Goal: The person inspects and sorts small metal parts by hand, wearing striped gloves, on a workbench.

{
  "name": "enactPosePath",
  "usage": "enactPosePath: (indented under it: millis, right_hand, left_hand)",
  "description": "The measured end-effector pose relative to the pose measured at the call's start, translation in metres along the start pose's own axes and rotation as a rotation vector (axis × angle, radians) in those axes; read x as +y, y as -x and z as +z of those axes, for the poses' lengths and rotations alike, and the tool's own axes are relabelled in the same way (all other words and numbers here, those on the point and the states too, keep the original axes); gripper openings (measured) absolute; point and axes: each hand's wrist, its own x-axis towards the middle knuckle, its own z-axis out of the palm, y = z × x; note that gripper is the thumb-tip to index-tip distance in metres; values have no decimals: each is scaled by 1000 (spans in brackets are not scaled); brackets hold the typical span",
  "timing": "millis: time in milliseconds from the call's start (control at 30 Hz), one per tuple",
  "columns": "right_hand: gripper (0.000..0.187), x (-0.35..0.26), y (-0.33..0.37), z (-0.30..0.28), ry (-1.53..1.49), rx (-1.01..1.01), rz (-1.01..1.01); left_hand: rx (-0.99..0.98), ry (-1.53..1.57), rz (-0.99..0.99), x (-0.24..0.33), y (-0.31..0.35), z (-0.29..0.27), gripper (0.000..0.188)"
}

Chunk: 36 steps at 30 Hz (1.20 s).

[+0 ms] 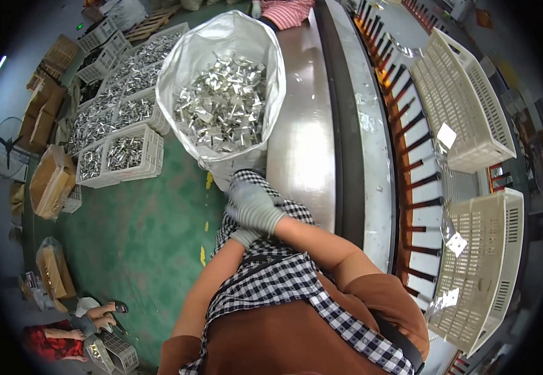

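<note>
My right hand (pixel 254 203), in a pale knitted glove with a striped cuff, lies across my left hand over my checked apron (pixel 265 294). Its fingers are smeared by motion, so I cannot see whether it holds anything. Only the cuff and back of my gloved left hand (pixel 244 236) show; the right hand covers its fingers. Just beyond both hands stands a large white woven sack (pixel 220 164) with its mouth wide. Inside it is a heap of small shiny bent metal pieces (pixel 224 100). Neither hand reaches into the sack.
A steel counter (pixel 299 125) runs along my right, beside a dark-edged conveyor (pixel 403 187) with black rods. Cream plastic crates (pixel 493 269) stand beyond it. White crates (pixel 153 153) of metal parts sit on the green floor at left. Other people are at far top and lower left.
</note>
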Motion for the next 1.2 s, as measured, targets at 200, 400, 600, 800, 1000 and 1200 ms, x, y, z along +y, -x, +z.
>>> enactPosePath:
  millis: [200,400,600,800,1000,1200]
  right_hand:
    - [31,12,30,19,-234,123,-11]
    - [33,9,24,4,-308,-23,36]
    - [58,36,40,-16,-221,594,61]
    - [84,114,73,-103,-253,1399,245]
    - [61,182,93,-195,215,1453,704]
    - [47,176,43,-252,351,1545,428]
  left_hand:
    - [80,-630,-51,19,18,15,52]
    - [137,-651,32,-7,10,12,47]
    - [261,-351,136,11,10,12,39]
    - [332,-132,85,26,8,11,22]
    - [316,-18,52,25,5,10,23]
    - [345,23,70,25,8,13,22]
